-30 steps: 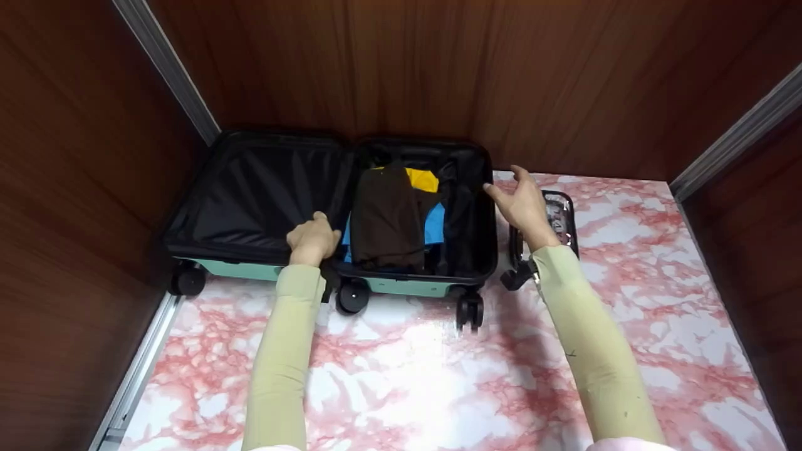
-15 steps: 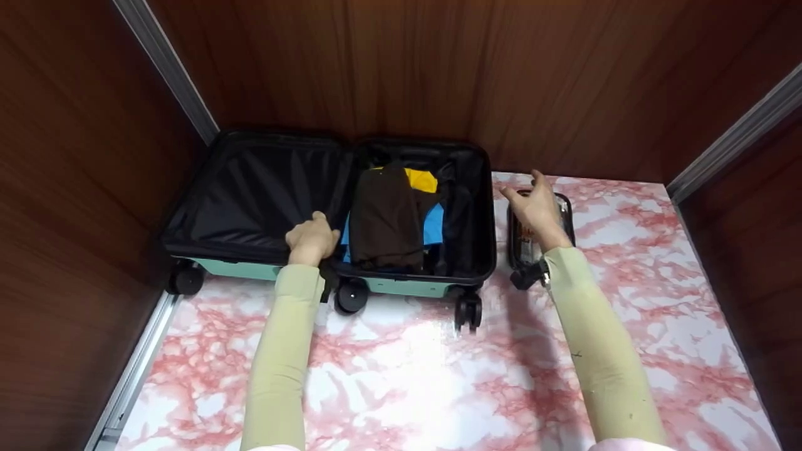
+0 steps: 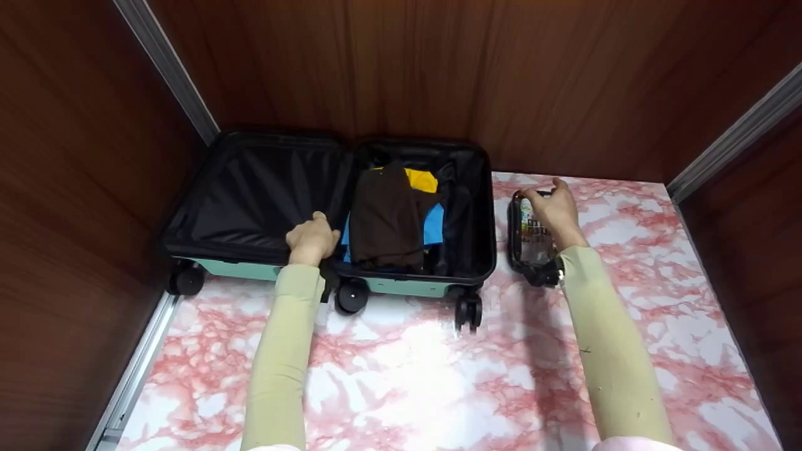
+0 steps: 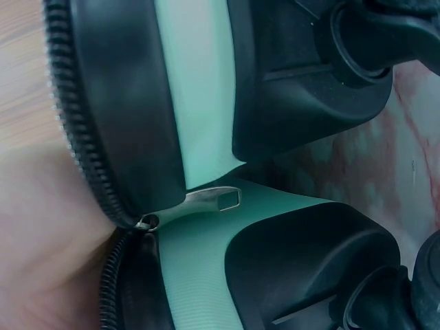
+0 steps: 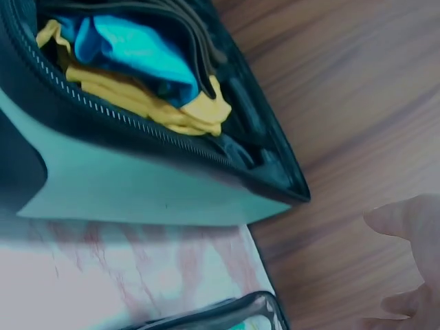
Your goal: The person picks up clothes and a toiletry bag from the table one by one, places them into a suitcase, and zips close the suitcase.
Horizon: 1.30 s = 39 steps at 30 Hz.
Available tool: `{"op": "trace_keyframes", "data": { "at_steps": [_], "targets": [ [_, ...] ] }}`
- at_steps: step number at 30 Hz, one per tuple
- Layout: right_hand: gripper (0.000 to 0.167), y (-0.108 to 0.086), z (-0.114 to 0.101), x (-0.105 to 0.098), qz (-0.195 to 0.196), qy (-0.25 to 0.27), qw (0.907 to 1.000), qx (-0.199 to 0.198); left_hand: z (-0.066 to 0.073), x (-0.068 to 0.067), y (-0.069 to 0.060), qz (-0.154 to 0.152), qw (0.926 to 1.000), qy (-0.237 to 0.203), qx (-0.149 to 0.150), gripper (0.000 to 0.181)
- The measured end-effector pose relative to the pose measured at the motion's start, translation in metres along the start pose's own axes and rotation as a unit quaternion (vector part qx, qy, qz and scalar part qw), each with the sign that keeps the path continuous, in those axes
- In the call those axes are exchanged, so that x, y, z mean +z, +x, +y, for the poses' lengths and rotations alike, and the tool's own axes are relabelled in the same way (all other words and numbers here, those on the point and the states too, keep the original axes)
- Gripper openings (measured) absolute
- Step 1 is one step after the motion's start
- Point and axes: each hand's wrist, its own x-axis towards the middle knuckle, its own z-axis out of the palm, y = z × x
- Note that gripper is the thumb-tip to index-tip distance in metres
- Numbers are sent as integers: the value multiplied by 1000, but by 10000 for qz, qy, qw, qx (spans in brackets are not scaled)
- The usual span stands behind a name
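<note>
An open mint-green suitcase (image 3: 407, 287) with black lining lies flat. Its right half holds a folded dark brown garment (image 3: 385, 219) over blue cloth (image 3: 433, 224) and yellow cloth (image 3: 421, 180). My left hand (image 3: 312, 240) rests on the near edge where the halves meet; its fingertips are hidden. A metal zipper pull (image 4: 213, 199) hangs below it in the left wrist view. My right hand (image 3: 556, 210) is over a clear pouch with black edging (image 3: 532, 233) on the floor, thumb and fingers spread apart. Whether it touches the pouch I cannot tell.
Black wheels (image 3: 352, 297) stick out from the suitcase's near side. The left half (image 3: 263, 194) has a smooth black lining panel. A wood-panelled wall (image 3: 426, 75) stands behind, with more panels at both sides. The floor (image 3: 401, 376) is pink-and-white marbled.
My right hand has moved right, from beside the suitcase's right edge to over the clear pouch. My left hand and the suitcase have stayed put.
</note>
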Motion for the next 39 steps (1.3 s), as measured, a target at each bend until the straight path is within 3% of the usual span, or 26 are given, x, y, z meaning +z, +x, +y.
{"op": "trace_keyframes", "data": {
  "at_steps": [9, 25, 39],
  "targets": [
    [88, 4, 9, -8, 97, 31, 9994, 325, 0, 0, 0, 80, 9999, -69, 10, 65],
    [91, 7, 32, -16, -269, 260, 9958, 834, -1, -1, -1, 37, 10000, 6, 41, 66],
    [89, 5, 53, -15, -431, 359, 9942, 915, -2, 0, -1, 68, 9999, 4, 74, 66]
  ]
}}
